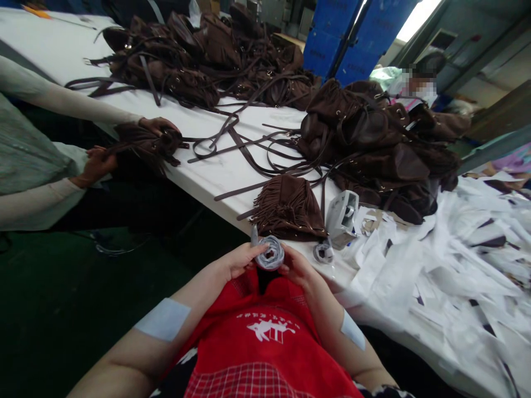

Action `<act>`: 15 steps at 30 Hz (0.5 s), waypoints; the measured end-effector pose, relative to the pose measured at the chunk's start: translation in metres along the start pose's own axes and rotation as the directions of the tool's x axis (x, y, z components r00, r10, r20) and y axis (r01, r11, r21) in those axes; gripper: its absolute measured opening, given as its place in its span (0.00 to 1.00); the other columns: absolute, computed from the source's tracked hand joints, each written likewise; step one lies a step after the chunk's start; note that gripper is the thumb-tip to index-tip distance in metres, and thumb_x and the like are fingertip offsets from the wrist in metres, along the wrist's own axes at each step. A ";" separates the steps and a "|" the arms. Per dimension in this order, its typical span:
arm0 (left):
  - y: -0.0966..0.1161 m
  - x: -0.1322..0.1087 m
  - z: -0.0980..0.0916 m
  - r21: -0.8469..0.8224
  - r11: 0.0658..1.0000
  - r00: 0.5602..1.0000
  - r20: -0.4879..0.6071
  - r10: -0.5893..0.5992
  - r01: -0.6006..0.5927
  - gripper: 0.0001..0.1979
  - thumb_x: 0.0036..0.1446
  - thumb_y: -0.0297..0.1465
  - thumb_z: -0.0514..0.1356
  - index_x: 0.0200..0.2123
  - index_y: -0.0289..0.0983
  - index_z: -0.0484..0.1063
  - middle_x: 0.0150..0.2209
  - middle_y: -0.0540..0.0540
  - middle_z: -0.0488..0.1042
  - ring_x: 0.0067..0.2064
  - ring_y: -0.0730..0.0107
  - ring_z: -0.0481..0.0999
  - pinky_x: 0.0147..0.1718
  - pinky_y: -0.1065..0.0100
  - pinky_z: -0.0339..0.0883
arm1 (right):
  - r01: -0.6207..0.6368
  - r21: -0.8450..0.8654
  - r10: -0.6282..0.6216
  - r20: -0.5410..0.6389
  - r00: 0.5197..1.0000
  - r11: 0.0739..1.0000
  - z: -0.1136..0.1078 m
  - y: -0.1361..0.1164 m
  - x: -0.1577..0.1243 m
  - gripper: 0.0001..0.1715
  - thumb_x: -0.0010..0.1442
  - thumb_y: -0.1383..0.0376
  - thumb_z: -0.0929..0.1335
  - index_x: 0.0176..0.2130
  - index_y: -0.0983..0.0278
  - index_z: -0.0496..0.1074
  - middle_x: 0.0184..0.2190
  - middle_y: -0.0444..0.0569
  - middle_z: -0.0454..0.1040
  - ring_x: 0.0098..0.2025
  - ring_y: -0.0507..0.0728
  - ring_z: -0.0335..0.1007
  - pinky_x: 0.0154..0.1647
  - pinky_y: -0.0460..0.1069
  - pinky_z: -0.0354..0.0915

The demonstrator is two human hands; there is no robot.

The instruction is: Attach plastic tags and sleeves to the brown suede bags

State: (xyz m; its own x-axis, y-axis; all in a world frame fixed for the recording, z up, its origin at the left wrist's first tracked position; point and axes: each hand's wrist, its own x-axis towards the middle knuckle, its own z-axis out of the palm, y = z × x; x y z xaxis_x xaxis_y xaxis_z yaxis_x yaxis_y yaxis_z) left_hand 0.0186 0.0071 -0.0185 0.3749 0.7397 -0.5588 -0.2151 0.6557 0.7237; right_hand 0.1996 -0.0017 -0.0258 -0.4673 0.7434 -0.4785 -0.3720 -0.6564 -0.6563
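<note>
A coiled roll of grey strip (270, 254) is held in front of my red apron, near the table's edge. My left hand (241, 260) grips it from the left, with the thumb on its upper side. From the other side, my right hand (297, 266) is closed on the same roll. A short grey end stands up by the left thumb. Just beyond lies a dark brown fringed bag (288, 207), its straps trailing over the white table (224, 190). To its right are a smaller grey coil (323, 253) and a grey-white tape dispenser (343, 218).
Heaps of brown bags (369, 143) cover the table's back and right. White paper scraps (440, 265) are piled at the right. At the left, a co-worker's hands (97, 166) handle another brown bag (145, 145). Blue panels (332, 44) stand behind.
</note>
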 end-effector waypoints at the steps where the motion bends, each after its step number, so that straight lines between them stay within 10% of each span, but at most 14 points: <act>1: -0.001 0.000 0.001 -0.012 1.000 1.000 -0.013 0.014 -0.014 0.27 0.36 0.50 0.72 0.29 0.32 0.74 0.19 0.51 0.69 0.17 0.83 0.52 0.19 0.72 0.36 | 0.046 -0.045 -0.047 -0.031 0.998 0.998 0.000 0.001 0.000 0.23 0.53 0.49 0.72 0.39 0.64 0.71 0.21 0.39 0.68 0.15 0.45 0.49 0.14 0.42 0.43; 8: -0.008 0.001 0.010 -0.090 0.986 0.981 -0.149 0.123 -0.138 0.29 0.38 0.53 0.70 0.28 0.32 0.72 0.17 0.54 0.64 0.17 0.84 0.49 0.18 0.73 0.36 | 0.120 -0.504 -0.205 -0.116 0.972 0.855 -0.008 0.011 0.000 0.33 0.54 0.37 0.65 0.33 0.65 0.68 0.15 0.41 0.69 0.17 0.50 0.62 0.20 0.45 0.58; 15: -0.012 0.004 0.017 -0.133 0.966 0.951 -0.245 0.186 -0.223 0.31 0.39 0.55 0.68 0.32 0.32 0.72 0.23 0.47 0.74 0.21 0.76 0.65 0.20 0.73 0.52 | 0.143 -0.353 -0.171 -0.049 0.984 0.925 -0.004 0.008 -0.005 0.29 0.53 0.43 0.70 0.38 0.65 0.70 0.20 0.43 0.73 0.20 0.50 0.66 0.23 0.45 0.62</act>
State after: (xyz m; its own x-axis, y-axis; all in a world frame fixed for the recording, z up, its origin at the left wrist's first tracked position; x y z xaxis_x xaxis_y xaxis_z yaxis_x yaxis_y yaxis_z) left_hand 0.0382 -0.0003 -0.0228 0.0955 0.8629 -0.4963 -0.4112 0.4882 0.7698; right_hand 0.2023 -0.0098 -0.0314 -0.3566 0.8502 -0.3872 -0.1279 -0.4550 -0.8813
